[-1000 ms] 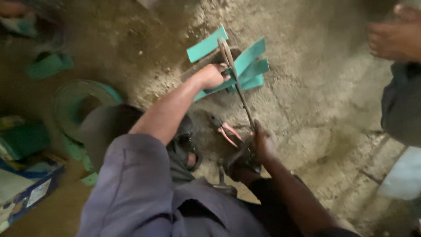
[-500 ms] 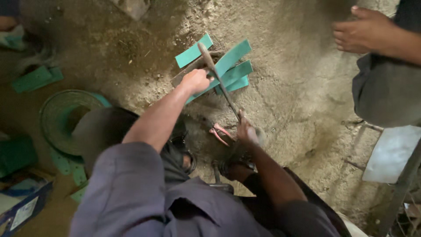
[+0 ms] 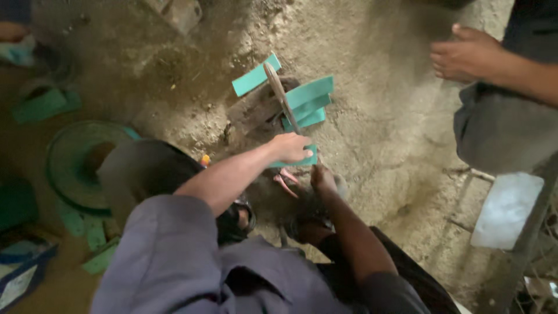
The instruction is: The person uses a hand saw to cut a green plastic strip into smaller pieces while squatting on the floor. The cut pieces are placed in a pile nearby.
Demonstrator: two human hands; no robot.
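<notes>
Near the middle of the frame the left hand (image 3: pixel 290 148) is closed on a flat teal strip (image 3: pixel 296 161), pinching it just beside the long rusty metal blade (image 3: pixel 283 99) that slants up toward the top centre. The right hand (image 3: pixel 323 180) sits just below, fingers wrapped around the lower end of that blade. Under the blade's upper part a dark wooden block (image 3: pixel 256 107) lies on the sandy dirt floor (image 3: pixel 378 116), and several cut teal strips (image 3: pixel 308 100) rest across and beside it, one more (image 3: pixel 256 75) angled off to the upper left. A pair of pink-handled pliers (image 3: pixel 285 181) lies on the ground touching the space between the two hands.

At the left edge a round green coil of the same strip material (image 3: pixel 72 157) lies flat; its centre is too dark to tell what is inside. At lower left the corner of a blue cardboard box (image 3: pixel 23 273) shows, its contents unclear. In the upper right another person's hand (image 3: pixel 462 58) hangs half open, holding nothing.
</notes>
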